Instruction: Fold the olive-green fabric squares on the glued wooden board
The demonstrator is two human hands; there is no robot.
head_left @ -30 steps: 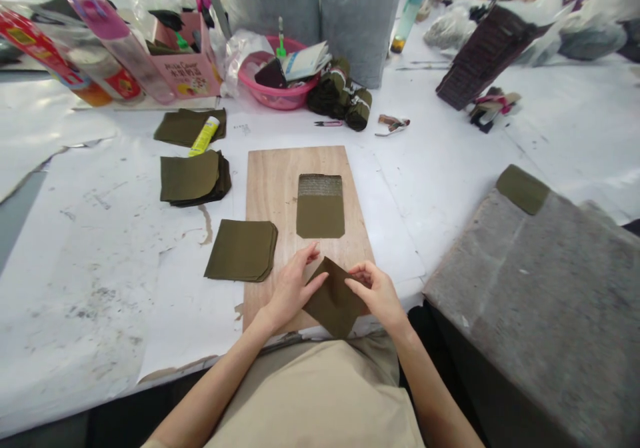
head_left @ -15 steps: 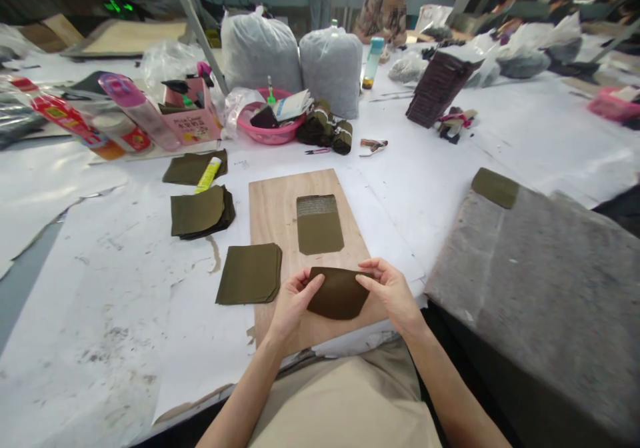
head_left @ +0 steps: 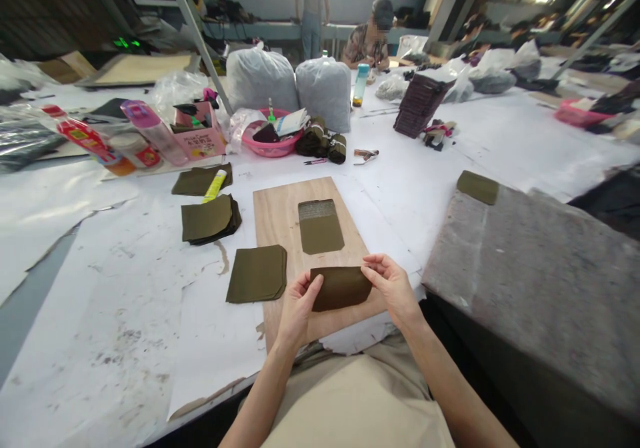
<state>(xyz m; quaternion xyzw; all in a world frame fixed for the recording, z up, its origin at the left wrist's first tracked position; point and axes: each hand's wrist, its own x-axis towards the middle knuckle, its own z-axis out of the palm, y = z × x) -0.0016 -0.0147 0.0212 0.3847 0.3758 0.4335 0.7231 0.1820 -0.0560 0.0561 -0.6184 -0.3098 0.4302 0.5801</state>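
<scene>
Between my two hands I hold an olive-brown fabric piece (head_left: 342, 289) over the near end of a wooden board (head_left: 273, 215). My left hand (head_left: 301, 301) pinches its left edge, thumb on top. At the upper right corner my right hand (head_left: 393, 285) grips it between thumb and fingers. Farther up the board lies another olive fabric panel (head_left: 323, 233), with a greyish streaked band (head_left: 317, 211) along its far edge. Left of the board sits a stack of olive fabric pieces (head_left: 257, 273), with a second, curling stack (head_left: 207, 218) behind it.
A yellow tube (head_left: 215, 186) rests on more olive pieces. Behind stand a pink basin (head_left: 273, 145), a pink box (head_left: 203, 138), bottles and stuffed bags (head_left: 261, 78). A grey-covered block (head_left: 530, 281) with an olive piece (head_left: 477, 187) is at the right. Other people are in the background.
The view has tilted up, showing more of the background. The held fabric piece looks straighter along its lower edge, less bowed than before. Both hands keep their hold.
</scene>
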